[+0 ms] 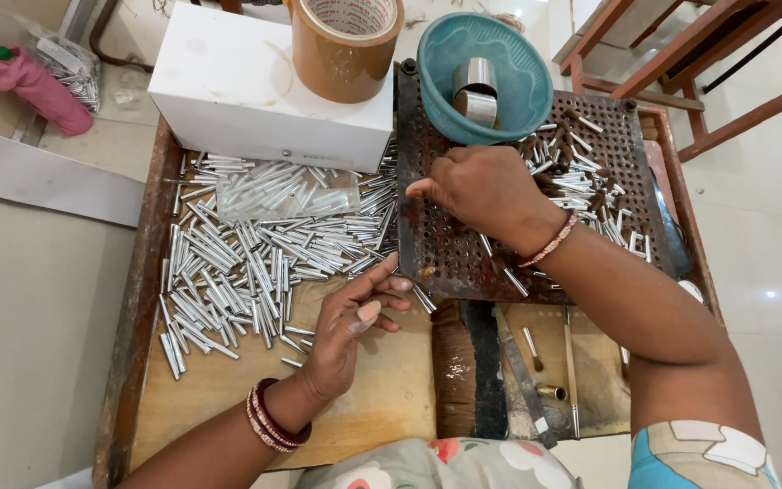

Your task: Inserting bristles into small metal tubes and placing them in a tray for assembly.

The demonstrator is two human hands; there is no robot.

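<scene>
A heap of small silver metal tubes covers the left half of a low wooden tray-table. My left hand rests at the heap's right edge, fingers loosely curled, touching tubes near the rusty perforated metal plate. My right hand lies on that plate, fingers bent down onto its holes; what it pinches is hidden. More tubes lie scattered on the plate's right side, some standing in holes.
A teal plastic basket with two metal rings sits at the plate's far edge. Behind the heap stand a white box, a brown tape roll and a clear bag of tubes. A brush and blade lie near me.
</scene>
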